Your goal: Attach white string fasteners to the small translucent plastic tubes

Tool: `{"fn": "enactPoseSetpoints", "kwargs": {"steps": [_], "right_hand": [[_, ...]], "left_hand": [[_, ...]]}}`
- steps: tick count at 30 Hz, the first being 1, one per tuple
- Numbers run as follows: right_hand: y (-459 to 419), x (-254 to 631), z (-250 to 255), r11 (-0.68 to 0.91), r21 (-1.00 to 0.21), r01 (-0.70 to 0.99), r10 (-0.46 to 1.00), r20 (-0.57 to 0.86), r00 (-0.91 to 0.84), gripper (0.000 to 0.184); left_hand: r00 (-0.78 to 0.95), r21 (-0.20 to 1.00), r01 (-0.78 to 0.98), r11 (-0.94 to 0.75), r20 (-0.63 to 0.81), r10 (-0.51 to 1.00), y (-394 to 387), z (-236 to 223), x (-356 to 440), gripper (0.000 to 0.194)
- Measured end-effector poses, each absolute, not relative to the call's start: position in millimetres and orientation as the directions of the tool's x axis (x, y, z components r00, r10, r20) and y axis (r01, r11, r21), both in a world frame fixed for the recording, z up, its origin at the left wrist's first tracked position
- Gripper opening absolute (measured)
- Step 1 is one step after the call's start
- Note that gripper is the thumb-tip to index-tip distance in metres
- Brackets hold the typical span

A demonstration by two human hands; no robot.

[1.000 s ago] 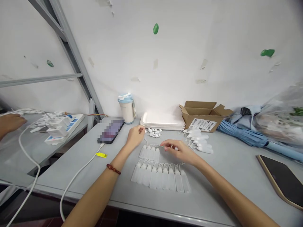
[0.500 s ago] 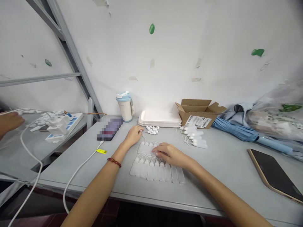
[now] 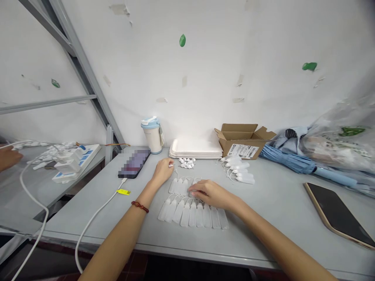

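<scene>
My left hand (image 3: 163, 172) is closed in a pinch on a small white piece (image 3: 171, 166), left of a little pile of similar white pieces (image 3: 186, 162). Over the table, my right hand (image 3: 208, 192) has its fingers curled down around a translucent plastic bottle in the upper short row (image 3: 177, 186); the fingers partly hide it. In front of that hand lies a longer row of the same slim bottles (image 3: 192, 215), side by side, with white thread-like loops at their tops.
More bottles (image 3: 241, 172) lie by an open cardboard box (image 3: 243, 142). Behind are stacked white envelopes (image 3: 196, 148) and a cup (image 3: 152, 136). Phones lie left (image 3: 134, 164) and right (image 3: 338, 212), near a blue umbrella (image 3: 287, 159). Another person's hand (image 3: 10, 157) is far left.
The camera view has shifted slightly. My left hand has turned a little, showing the small white piece at its fingertips. My right hand stays at nearly the same spot on the upper row.
</scene>
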State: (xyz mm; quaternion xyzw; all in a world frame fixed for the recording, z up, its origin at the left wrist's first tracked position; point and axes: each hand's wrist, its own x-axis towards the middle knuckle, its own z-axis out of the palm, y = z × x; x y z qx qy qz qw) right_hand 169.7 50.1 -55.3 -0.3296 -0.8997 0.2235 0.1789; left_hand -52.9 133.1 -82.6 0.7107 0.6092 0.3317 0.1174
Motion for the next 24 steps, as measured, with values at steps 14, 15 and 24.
{"fn": "enactPoseSetpoints", "kwargs": {"steps": [14, 15, 24], "right_hand": [[69.0, 181.2, -63.5, 0.509, -0.344, 0.789, 0.861, 0.202, -0.467, 0.021], [69.7, 181.6, -63.9, 0.502, -0.341, 0.795, 0.865, 0.209, -0.456, 0.021], [58.2, 173.2, -59.3, 0.624, -0.126, 0.771, 0.725, 0.460, -0.512, 0.022]], "left_hand": [[0.035, 0.997, 0.080, -0.008, 0.006, 0.999, 119.3, -65.8, -39.2, 0.021], [0.064, 1.000, 0.030, 0.011, -0.013, 0.998, 117.1, -63.3, -38.0, 0.021], [0.269, 0.982, -0.140, 0.128, -0.087, 0.959, 99.0, -52.8, -16.9, 0.025]]}}
